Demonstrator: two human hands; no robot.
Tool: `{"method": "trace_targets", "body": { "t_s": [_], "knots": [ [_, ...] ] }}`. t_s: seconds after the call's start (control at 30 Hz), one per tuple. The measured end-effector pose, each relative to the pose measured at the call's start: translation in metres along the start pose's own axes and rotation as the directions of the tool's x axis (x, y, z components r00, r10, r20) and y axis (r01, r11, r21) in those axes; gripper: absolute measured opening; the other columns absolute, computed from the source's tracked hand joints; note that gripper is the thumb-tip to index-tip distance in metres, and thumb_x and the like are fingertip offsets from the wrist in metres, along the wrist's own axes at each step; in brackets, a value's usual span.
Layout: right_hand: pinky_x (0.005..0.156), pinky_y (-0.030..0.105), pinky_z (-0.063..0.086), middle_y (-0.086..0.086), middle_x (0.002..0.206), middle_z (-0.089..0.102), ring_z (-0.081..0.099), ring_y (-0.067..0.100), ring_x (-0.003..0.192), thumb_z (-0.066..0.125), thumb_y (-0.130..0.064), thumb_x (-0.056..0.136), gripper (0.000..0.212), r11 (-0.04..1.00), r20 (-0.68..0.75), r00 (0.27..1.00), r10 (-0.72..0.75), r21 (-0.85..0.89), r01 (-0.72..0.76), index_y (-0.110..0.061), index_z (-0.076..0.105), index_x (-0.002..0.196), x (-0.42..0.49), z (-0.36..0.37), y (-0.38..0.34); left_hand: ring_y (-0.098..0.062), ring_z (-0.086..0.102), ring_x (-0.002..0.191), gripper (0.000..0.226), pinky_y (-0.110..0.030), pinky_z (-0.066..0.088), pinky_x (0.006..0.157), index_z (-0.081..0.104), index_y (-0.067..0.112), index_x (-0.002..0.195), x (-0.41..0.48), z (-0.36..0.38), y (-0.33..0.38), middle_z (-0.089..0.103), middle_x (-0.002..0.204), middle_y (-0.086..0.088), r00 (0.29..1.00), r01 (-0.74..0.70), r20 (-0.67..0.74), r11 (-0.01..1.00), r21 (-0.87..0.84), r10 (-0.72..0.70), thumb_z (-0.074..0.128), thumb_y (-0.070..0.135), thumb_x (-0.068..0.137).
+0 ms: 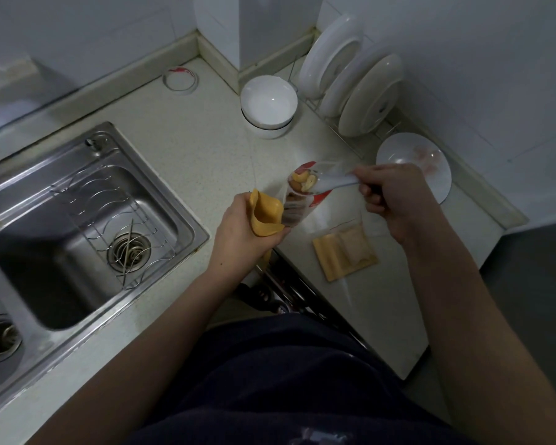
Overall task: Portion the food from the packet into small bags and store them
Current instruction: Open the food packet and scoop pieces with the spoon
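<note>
Both hands are up over the bench's front edge, close to our body. Our L hand [238,226] is curled round a small yellow bag [265,216], w/ its mouth held open upward. Just R of it, touching the bag, the clear packet [297,200] w/ red print stands tilted, lower end at the L fingertips. We can't tell if those fingers grip it too. Our R hand [395,200] pinches the handle of a white spoon [334,184], whose bowl sits in the packet's mouth among pale curved pieces of food [305,181]. Below the R hand a second small bag [345,253], yellow w/ a clear part, lies flat on the bench [190,149]. To the L is a steel sink [180,232] w/ a wire rack [109,213] inside. Just beyond the R hand a white plate [430,168] lies flat. Further back are stacked white bowls [268,102], then plates [350,75] standing on edge by the wall, & a roll of tape [180,79] near the back edge.
</note>
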State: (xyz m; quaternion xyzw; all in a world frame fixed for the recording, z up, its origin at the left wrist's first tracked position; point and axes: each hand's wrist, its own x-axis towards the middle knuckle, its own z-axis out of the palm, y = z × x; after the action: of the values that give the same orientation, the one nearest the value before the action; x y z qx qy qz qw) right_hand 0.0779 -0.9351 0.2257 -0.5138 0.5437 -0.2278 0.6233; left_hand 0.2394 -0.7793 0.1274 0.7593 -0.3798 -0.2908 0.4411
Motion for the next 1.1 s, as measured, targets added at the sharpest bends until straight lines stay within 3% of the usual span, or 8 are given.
{"method": "trace_targets", "body": {
  "t_s": [0.33,0.5,0.63,0.77,0.83,0.93,1.03,1.1],
  "knots": [
    [0.039,0.021,0.027,0.012,0.05,0.051,0.034,0.011,0.04,0.058,-0.01,0.092,0.025,0.957,0.094,0.986,-0.14,-0.241,0.159,0.013,0.068,0.086,-0.031,0.029,-0.003,-0.007,0.06,0.095,0.068,-0.022,0.049,0.072,0.044,0.03,0.112,0.0,0.002,0.0,0.062,0.107,0.006,0.999,-0.033,-0.014,0.999,0.036,0.034,0.069,0.065,0.06],
    [0.05,0.027,0.034,0.007,0.048,0.049,0.038,0.006,0.041,0.057,-0.012,0.091,0.034,0.662,0.2,0.877,-0.436,-0.59,0.463,0.007,0.062,0.063,-0.045,0.041,-0.009,-0.007,0.055,0.091,0.069,-0.015,0.04,0.067,0.049,0.021,0.115,0.0,0.001,-0.001,0.056,0.102,0.009,0.993,-0.077,-0.076,0.991,0.106,0.085,0.072,0.059,0.062],
    [0.055,0.01,0.034,-0.002,0.062,0.06,0.047,0.003,0.053,0.058,-0.015,0.094,0.021,0.392,0.398,0.755,-0.521,-0.675,0.626,-0.005,0.074,0.085,-0.055,0.049,-0.016,0.0,0.05,0.087,0.064,-0.01,0.037,0.064,0.047,0.027,0.111,0.001,0.0,0.0,0.051,0.096,0.016,0.991,-0.076,-0.1,0.989,0.128,0.089,0.071,0.06,0.062],
    [0.062,0.021,0.043,0.006,0.078,0.072,0.06,0.015,0.066,0.058,-0.014,0.094,0.02,0.301,0.421,0.688,-0.591,-0.677,0.672,-0.004,0.075,0.097,-0.057,0.049,-0.018,0.008,0.051,0.089,0.061,-0.003,0.039,0.067,0.04,0.036,0.108,0.001,0.001,-0.001,0.048,0.094,0.024,0.991,-0.077,-0.101,0.99,0.117,0.089,0.073,0.06,0.063],
    [0.056,0.008,0.036,-0.002,0.073,0.068,0.056,0.005,0.059,0.06,-0.013,0.092,0.017,0.364,0.338,0.692,-0.638,-0.659,0.658,-0.006,0.075,0.097,-0.055,0.046,-0.019,0.004,0.052,0.091,0.063,-0.008,0.04,0.065,0.041,0.036,0.111,0.002,0.001,-0.005,0.049,0.098,0.021,0.993,-0.066,-0.088,0.99,0.123,0.077,0.072,0.062,0.063],
    [0.049,0.003,0.035,-0.024,0.059,0.056,0.051,-0.006,0.048,0.062,-0.016,0.092,0.014,0.624,0.139,0.787,-0.601,-0.535,0.57,-0.012,0.075,0.092,-0.049,0.037,-0.017,-0.009,0.054,0.098,0.07,-0.025,0.049,0.073,0.043,0.03,0.117,0.003,0.0,-0.013,0.054,0.109,0.01,0.997,-0.046,-0.059,0.992,0.118,0.053,0.07,0.064,0.062],
    [0.043,0.016,0.031,-0.01,0.05,0.053,0.04,0.003,0.042,0.062,-0.019,0.092,0.021,0.884,-0.028,0.903,-0.43,-0.218,0.414,-0.006,0.072,0.079,-0.041,0.022,-0.012,-0.011,0.055,0.101,0.071,-0.037,0.052,0.079,0.042,0.031,0.117,0.003,-0.004,-0.021,0.056,0.112,0.006,0.999,-0.016,-0.033,0.996,0.088,0.019,0.07,0.064,0.061],
    [0.041,0.021,0.027,-0.002,0.052,0.051,0.034,0.01,0.044,0.061,-0.016,0.092,0.02,0.951,-0.082,0.948,-0.309,-0.008,0.309,-0.003,0.071,0.08,-0.038,0.013,-0.009,-0.009,0.054,0.099,0.07,-0.038,0.053,0.08,0.042,0.031,0.117,0.003,-0.007,-0.025,0.055,0.11,0.008,1.0,0.003,-0.029,0.997,0.073,-0.001,0.071,0.063,0.062]
  ]
}}
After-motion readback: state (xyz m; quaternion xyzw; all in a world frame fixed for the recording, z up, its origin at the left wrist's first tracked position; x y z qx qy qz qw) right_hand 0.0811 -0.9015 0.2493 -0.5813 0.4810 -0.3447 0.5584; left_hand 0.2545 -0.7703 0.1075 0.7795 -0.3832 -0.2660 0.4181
